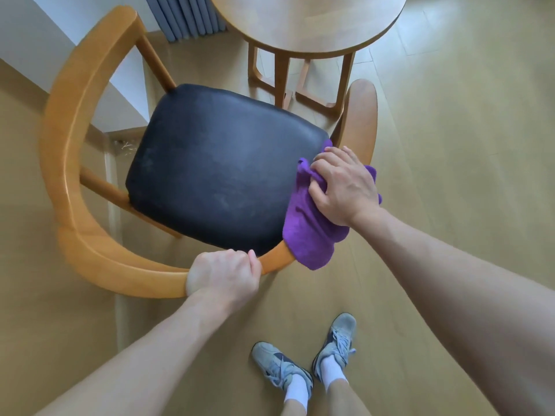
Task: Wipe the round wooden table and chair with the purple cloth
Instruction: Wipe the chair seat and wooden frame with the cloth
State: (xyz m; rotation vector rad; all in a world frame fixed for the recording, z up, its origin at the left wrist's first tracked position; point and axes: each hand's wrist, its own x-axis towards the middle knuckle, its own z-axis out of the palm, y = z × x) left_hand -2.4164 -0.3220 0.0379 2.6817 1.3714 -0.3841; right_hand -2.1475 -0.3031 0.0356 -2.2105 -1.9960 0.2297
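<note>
The purple cloth [312, 226] was seen bunched at the right-hand edge of the chair's black padded seat [216, 169], partly lying on the seat's corner and partly draped over the curved wooden rail [90, 163], with one end hanging down past the rail toward the floor. It was held by the right hand [345, 187], which was laid on top of it with the palm down; the fingers [322, 160] were curled into the fabric and a fold of cloth was gathered beneath them, the thumb being tucked against the cloth on the seat side. The near part of the same rail was gripped by the left hand [225, 274], whose fingers were wrapped tightly round the wood and pressed together, the thumb closing over the top. Both forearms were bare.

The chair [60, 121] was viewed from above, its honey-coloured rail sweeping round the seat from the left to the near side, and a separate rail end [362, 115] rose beside the cloth. The round wooden worktop [306, 22] stood beyond the chair, apart from it, on pale wooden legs [282, 79]. A grey ribbed curtain [186, 16] was visible behind, next to a white wall [39, 34]. The floor [465, 145] was of light wood-look boards. Grey laced trainers [336, 340] and white socks were seen at the bottom.
</note>
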